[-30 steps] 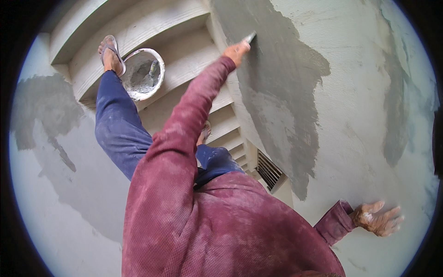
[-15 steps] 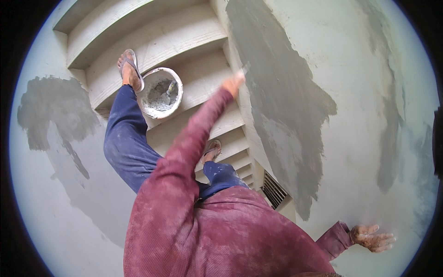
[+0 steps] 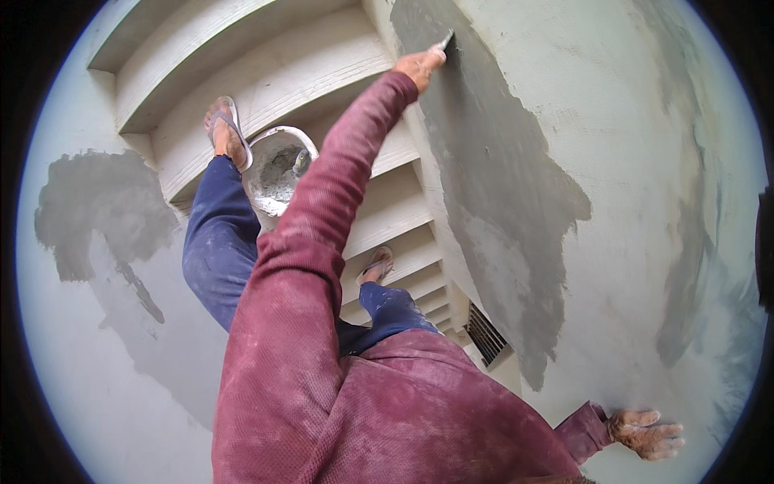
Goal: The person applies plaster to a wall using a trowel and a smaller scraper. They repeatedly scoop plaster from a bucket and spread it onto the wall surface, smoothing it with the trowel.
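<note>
Left hand [image 3: 418, 66] grip closed on small metal trowel [image 3: 445, 39], blade against wet grey plaster [image 3: 492, 185], right hand [image 3: 645, 431] spread open on wall [image 3: 637, 145]

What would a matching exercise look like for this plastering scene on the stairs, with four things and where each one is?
Things:
1. trowel
2. bucket
3. right hand
4. vent grille

Places or states:
A. spread flat against the pale wall, low down
B. set into the wall at the foot of the stairs
C. on a step beside the sandalled foot, grey mortar inside
D. held in the left hand at the top of the wet grey patch

Pairs: 1-D, 2-C, 3-A, 4-B
</note>
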A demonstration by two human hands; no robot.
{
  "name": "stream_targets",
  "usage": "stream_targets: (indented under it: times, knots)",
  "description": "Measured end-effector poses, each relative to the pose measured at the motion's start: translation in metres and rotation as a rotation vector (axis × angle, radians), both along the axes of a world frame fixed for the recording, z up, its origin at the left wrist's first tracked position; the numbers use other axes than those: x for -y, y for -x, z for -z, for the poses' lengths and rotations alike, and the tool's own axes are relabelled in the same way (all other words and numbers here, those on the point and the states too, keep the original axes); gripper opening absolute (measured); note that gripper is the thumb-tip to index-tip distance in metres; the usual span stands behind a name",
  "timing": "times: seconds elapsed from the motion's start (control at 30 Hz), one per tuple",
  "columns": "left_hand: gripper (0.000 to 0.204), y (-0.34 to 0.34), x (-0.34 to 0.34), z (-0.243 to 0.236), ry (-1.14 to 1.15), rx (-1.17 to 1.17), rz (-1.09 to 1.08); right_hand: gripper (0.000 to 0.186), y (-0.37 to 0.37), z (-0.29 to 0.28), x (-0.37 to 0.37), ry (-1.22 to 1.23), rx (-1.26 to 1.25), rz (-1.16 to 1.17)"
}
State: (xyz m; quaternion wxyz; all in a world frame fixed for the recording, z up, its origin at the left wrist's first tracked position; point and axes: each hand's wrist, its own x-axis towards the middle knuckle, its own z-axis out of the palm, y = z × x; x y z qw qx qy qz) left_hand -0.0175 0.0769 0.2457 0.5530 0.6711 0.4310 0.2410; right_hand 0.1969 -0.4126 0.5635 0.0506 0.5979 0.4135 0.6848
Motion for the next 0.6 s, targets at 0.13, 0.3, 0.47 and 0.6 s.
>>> stream_targets:
  times: [0.13,0.3,0.47,0.6]
  knots:
    - [0.046,-0.004,0.060,-0.010,0.163,0.046,0.028,0.044,-0.002,0.000,0.001,0.050,-0.050,-0.053]
    - [0.047,-0.019,0.137,-0.013,0.096,0.103,-0.082,0.044,0.006,0.001,-0.005,-0.031,-0.107,-0.048]
    - [0.047,-0.033,0.225,0.000,0.204,0.270,0.140,0.045,0.006,0.000,-0.004,-0.043,-0.085,-0.022]
    - [0.053,-0.030,0.298,-0.003,0.260,0.193,0.498,0.045,0.005,-0.003,-0.001,-0.015,-0.053,-0.056]
